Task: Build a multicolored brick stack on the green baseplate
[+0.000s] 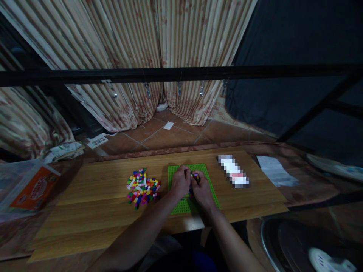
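Both my hands are over a green studded baseplate (203, 169) on a low wooden table. My left hand (180, 183) is closed, its thumb and fingers curled together; whatever they pinch is hidden. Facing it, my right hand (202, 189) is closed with bent fingers around a few small coloured building bricks (195, 176), which show between the two hands. Some darker bricks seem to sit below the fingers, mostly covered. To the left of the plate lies a loose pile of small multicoloured building bricks (144, 187).
The wooden table (93, 196) carries a blurred-out white object (234, 172) at right. A clear plastic box with an orange label (35, 189) stands at far left. A dark horizontal bar (181, 73) crosses before the curtains (127, 41). A paper sheet (276, 170) lies beyond the table's right edge.
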`<control>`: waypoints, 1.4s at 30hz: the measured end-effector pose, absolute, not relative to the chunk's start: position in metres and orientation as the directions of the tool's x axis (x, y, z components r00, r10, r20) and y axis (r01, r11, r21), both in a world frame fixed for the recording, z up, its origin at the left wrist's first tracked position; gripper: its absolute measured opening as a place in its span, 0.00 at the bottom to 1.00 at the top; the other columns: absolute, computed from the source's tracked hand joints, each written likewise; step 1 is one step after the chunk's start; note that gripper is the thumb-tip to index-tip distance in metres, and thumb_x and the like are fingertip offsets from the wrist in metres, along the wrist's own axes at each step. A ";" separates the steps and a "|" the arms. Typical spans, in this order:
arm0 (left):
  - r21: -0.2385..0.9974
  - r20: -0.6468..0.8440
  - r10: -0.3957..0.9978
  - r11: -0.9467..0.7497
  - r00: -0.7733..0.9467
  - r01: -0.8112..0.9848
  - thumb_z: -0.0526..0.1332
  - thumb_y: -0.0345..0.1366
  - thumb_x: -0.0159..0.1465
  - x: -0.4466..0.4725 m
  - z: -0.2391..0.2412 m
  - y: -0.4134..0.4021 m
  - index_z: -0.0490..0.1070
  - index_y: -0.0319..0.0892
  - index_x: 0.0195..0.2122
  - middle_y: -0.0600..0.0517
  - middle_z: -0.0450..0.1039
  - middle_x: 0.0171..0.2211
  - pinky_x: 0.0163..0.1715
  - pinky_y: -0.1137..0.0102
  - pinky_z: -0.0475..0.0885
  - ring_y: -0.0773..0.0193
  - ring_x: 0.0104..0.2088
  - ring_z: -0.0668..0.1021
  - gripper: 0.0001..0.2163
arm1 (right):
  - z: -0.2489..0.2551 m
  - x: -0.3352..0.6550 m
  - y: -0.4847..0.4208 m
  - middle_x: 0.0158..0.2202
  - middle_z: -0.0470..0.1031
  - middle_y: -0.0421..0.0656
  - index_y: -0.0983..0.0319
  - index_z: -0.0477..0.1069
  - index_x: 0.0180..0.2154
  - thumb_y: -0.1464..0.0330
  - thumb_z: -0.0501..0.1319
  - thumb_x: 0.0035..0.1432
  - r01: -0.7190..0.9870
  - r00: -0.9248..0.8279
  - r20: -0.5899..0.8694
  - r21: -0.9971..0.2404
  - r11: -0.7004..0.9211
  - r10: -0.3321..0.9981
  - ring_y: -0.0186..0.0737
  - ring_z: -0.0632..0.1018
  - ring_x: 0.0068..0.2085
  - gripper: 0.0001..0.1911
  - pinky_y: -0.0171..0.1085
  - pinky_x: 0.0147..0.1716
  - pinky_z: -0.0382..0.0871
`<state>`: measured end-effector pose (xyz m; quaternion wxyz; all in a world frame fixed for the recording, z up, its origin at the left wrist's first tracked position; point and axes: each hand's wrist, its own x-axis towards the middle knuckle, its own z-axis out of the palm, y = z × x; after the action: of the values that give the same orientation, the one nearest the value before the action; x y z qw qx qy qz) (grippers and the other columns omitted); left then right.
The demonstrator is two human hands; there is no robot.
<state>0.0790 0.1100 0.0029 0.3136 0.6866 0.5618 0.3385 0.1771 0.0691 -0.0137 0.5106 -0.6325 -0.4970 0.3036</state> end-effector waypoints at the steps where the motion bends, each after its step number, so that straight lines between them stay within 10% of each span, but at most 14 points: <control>1: 0.810 0.115 0.984 -0.174 0.139 0.560 0.51 0.36 0.65 0.079 0.003 0.110 0.68 0.43 0.34 0.54 0.71 0.28 0.33 0.70 0.67 0.66 0.29 0.73 0.08 | -0.014 0.177 0.069 0.37 0.75 0.44 0.59 0.69 0.40 0.62 0.56 0.56 0.319 0.314 0.129 -0.948 0.023 0.941 0.44 0.76 0.39 0.12 0.43 0.43 0.69; 29: 0.840 0.126 0.977 -0.198 0.174 0.505 0.51 0.35 0.66 0.077 0.002 0.109 0.68 0.42 0.34 0.54 0.70 0.28 0.32 0.72 0.64 0.67 0.30 0.72 0.07 | -0.024 0.213 0.079 0.36 0.81 0.43 0.59 0.80 0.35 0.55 0.69 0.46 -0.169 0.374 -0.070 -0.986 -0.007 0.925 0.46 0.78 0.40 0.17 0.44 0.45 0.70; 42: 0.727 0.272 0.857 -0.481 0.438 0.490 0.53 0.36 0.66 0.073 0.008 0.114 0.75 0.42 0.36 0.50 0.75 0.34 0.40 0.71 0.69 0.66 0.36 0.75 0.11 | -0.027 0.215 0.073 0.36 0.81 0.42 0.58 0.80 0.34 0.56 0.70 0.45 -0.218 0.379 -0.050 -0.975 0.037 0.924 0.44 0.77 0.40 0.16 0.44 0.45 0.69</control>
<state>0.0730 0.1142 0.0082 0.2857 0.7983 0.4218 0.3212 0.2151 0.0730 -0.0272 0.6388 -0.5307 -0.3324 0.4470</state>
